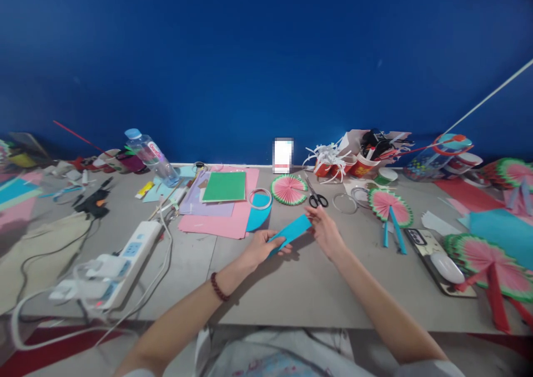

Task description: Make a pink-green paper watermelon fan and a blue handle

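A folded strip of blue paper (292, 232) is held slantwise above the grey table between my two hands. My left hand (268, 245) grips its lower left end, thumb on top and fingers beneath. At the upper right end, the fingers of my right hand (322, 227) pinch the strip's edge. Just beyond the hands lie a round pink pleated paper fan (289, 190) with a green rim, black-handled scissors (318, 200) and a piece of blue paper (259, 215) with a curved edge, partly under a ring of tape (260, 198).
Pink sheets (220, 226) and a green pack (225, 186) lie left of centre. A power strip (133, 260) with cables is at the left, behind it a tilted water bottle (154, 155). Finished fans (391, 206), a phone (420, 244) and a mouse (447, 268) are at the right.
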### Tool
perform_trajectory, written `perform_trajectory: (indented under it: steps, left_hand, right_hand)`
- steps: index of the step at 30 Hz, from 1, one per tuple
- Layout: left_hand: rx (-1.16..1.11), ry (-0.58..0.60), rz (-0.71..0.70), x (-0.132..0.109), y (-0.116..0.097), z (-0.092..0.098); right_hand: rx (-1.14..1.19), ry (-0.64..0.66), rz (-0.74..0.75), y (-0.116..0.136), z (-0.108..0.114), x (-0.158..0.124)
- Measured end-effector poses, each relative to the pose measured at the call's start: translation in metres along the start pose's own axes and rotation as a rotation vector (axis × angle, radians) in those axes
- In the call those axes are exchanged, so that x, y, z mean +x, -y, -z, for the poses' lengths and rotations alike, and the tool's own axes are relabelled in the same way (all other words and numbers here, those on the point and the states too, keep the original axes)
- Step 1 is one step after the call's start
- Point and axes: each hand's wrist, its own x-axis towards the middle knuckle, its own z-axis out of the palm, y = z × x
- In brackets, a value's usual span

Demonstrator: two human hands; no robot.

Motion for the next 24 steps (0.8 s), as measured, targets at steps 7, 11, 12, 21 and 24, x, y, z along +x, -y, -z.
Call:
perform_trajectory:
  steps: [7, 11, 12, 21, 24]
  left_hand:
    - [-0.036, 0.004, -0.042, 0.002, 0.003, -0.001]
    - [-0.050, 0.004, -0.041, 0.003, 0.006, -0.007]
    - [-0.058, 0.006, -0.039, 0.003, 0.007, -0.008]
    - [-0.065, 0.025, 0.039, 0.001, 0.007, -0.009]
    - [-0.039, 0.034, 0.025, 0.001, 0.007, -0.008]
  right_hand:
    - [-0.116, 0.254, -0.151, -0.038, -0.026, -0.027]
    - [-0.221, 0.187, -0.087, -0.046, -0.022, -0.025]
    - [-0.257, 0.165, -0.054, -0.047, -0.021, -0.025]
    - [-0.402, 0.069, 0.067, -0.048, -0.019, -0.026]
    - [-0.384, 0.113, -0.001, -0.047, -0.021, -0.028]
